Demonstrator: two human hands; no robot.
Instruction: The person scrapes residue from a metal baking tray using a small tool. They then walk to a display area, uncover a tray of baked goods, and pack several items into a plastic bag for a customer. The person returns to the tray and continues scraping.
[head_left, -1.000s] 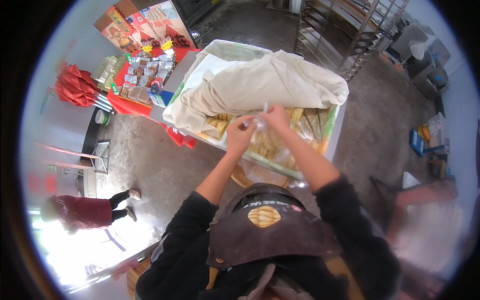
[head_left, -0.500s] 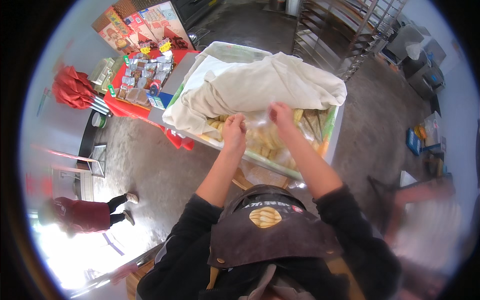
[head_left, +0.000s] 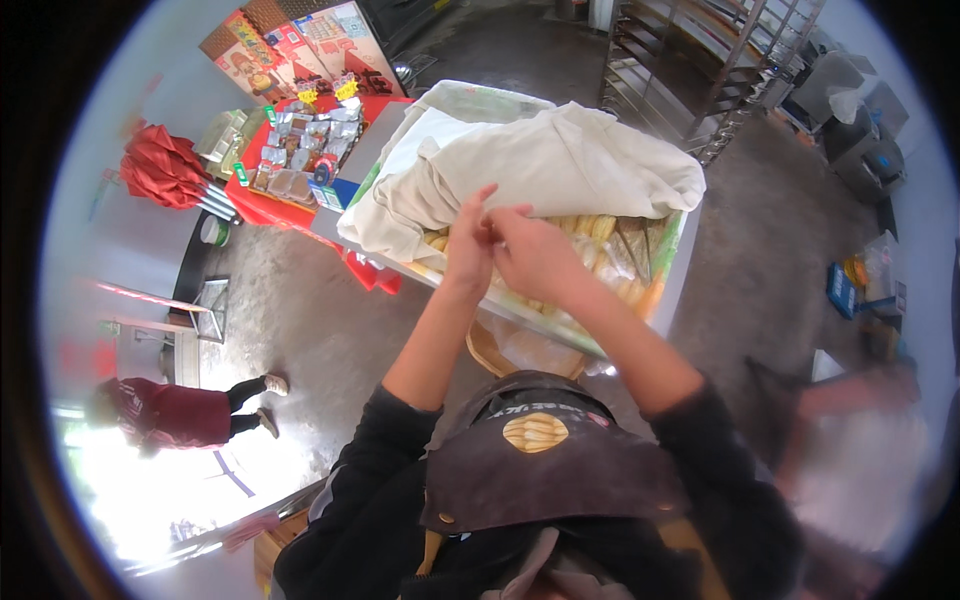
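Note:
My left hand (head_left: pixel 468 246) and my right hand (head_left: pixel 538 252) meet above the near side of a large tub (head_left: pixel 672 262). An index finger of the left hand points up, and its other fingers curl toward the right hand. The right hand's fingers are bent against the left palm, where anything pinched between them is hidden. Under the hands lie yellow, ridged, finger-shaped pastries (head_left: pixel 598 228), partly beneath clear plastic (head_left: pixel 618 268). A cream cloth (head_left: pixel 560 160) covers the far part of the tub. Metal tongs (head_left: pixel 634 252) rest at the tub's right end.
Left of the tub, a red-covered table (head_left: pixel 262 208) bears small packages (head_left: pixel 305 145) and display boards (head_left: pixel 305 50). A wire-shelf rack (head_left: pixel 690 70) stands behind at right. A person in dark red (head_left: pixel 175 412) stands at far left. A round-edged wooden stool (head_left: pixel 485 355) is below the tub.
Both hands were apart with clear plastic between them; now they have come together, the right moving left onto the left hand. The whole view has shifted slightly.

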